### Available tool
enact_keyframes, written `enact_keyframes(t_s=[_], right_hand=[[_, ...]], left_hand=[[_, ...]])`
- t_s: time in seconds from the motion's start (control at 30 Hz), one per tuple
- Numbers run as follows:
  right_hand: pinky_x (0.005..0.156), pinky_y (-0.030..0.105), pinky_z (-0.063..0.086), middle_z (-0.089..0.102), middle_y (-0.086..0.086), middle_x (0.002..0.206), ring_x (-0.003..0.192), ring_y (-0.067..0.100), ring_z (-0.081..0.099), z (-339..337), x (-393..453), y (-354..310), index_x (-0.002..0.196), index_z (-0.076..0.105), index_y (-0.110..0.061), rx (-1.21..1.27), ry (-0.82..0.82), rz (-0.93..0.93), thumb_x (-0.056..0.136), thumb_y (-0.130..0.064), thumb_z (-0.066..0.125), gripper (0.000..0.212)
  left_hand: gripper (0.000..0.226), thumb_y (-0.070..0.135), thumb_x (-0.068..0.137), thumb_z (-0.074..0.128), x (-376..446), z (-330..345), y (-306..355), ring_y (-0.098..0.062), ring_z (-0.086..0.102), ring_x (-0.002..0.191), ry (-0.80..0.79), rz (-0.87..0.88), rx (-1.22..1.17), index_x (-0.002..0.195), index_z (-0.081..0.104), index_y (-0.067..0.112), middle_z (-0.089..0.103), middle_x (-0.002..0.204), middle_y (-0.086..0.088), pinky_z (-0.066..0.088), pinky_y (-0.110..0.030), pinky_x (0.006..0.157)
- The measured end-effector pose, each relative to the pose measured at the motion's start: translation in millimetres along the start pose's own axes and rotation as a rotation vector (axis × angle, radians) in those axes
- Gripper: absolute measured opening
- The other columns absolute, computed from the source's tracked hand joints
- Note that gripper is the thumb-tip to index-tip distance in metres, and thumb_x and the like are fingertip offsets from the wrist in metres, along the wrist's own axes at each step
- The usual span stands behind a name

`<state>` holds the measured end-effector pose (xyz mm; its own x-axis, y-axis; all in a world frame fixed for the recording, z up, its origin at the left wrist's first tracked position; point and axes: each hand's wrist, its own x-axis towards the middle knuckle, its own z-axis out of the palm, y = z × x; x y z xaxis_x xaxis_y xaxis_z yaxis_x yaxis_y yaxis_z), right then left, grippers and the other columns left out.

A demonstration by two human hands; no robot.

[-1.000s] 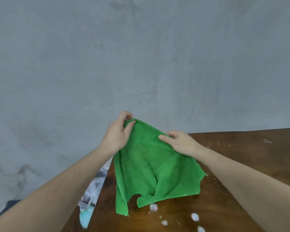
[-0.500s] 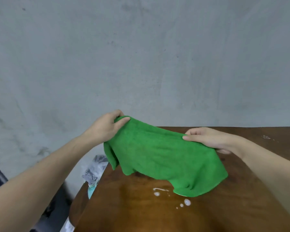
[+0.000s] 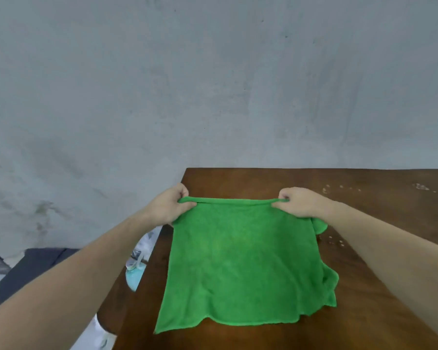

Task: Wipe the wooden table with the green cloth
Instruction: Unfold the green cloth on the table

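A green cloth (image 3: 240, 258) hangs spread out flat above the dark wooden table (image 3: 377, 223), its lower edge draped near the table's front. My left hand (image 3: 170, 205) pinches the cloth's top left corner. My right hand (image 3: 299, 202) pinches the top right corner. The top edge is stretched taut between them. A folded part of the cloth bunches at the right side under my right forearm.
White droplets and spots (image 3: 420, 186) lie on the table at the back right, and a few more (image 3: 335, 242) beside my right forearm. A pale blue object with a plastic bag (image 3: 135, 269) sits off the table's left edge. A grey wall stands behind.
The cloth has been pulled open from a bunched drape into a flat sheet. Both hands moved apart to its top corners, and the white spots near the front are now covered.
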<state>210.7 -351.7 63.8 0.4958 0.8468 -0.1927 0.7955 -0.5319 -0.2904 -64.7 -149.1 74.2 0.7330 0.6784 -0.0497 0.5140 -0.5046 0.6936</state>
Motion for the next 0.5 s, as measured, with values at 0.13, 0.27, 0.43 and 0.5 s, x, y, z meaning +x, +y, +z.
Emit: enact_keyframes(t_s=[0.13,0.27,0.43,0.5], right_hand=[[0.105,0.045,0.044,0.058,-0.002,0.131,0.125,0.024,0.051,49,20,-22,0.13,0.058,-0.03,-0.034,0.284,-0.123,0.097,-0.034,0.054,0.033],[0.125,0.045,0.02,0.037,-0.012,0.16,0.149,0.013,0.027,96,8,-84,0.146,0.046,-0.044,0.056,0.098,-0.475,0.098,-0.053,0.047,0.048],[0.12,0.054,-0.021,-0.006,-0.019,0.168,0.154,0.015,-0.019,132,23,-143,0.153,0.011,-0.059,-0.213,-0.132,-0.522,0.097,-0.076,0.017,0.06],[0.12,0.056,-0.02,-0.009,-0.018,0.168,0.154,0.018,-0.021,134,46,-145,0.154,0.006,-0.059,-0.243,-0.087,-0.447,0.095,-0.078,0.01,0.062]], left_hand=[[0.025,0.023,0.093,0.066,38,20,-35,-0.017,0.051,0.07,0.084,0.01,-0.017,0.082,0.044,0.019,0.057,0.08,-0.003,0.044,-0.029,0.062],[0.024,0.022,0.091,0.068,66,26,-66,-0.017,0.053,0.074,0.159,0.019,-0.093,0.08,0.047,0.019,0.061,0.083,-0.006,0.046,-0.037,0.073],[0.014,0.011,0.088,0.07,93,27,-93,-0.014,0.054,0.088,0.176,-0.012,-0.182,0.087,0.058,0.019,0.058,0.088,0.008,0.042,-0.028,0.081],[0.019,0.006,0.088,0.065,103,29,-103,-0.013,0.052,0.106,0.205,-0.047,-0.221,0.101,0.059,0.017,0.055,0.103,0.007,0.037,-0.022,0.091]])
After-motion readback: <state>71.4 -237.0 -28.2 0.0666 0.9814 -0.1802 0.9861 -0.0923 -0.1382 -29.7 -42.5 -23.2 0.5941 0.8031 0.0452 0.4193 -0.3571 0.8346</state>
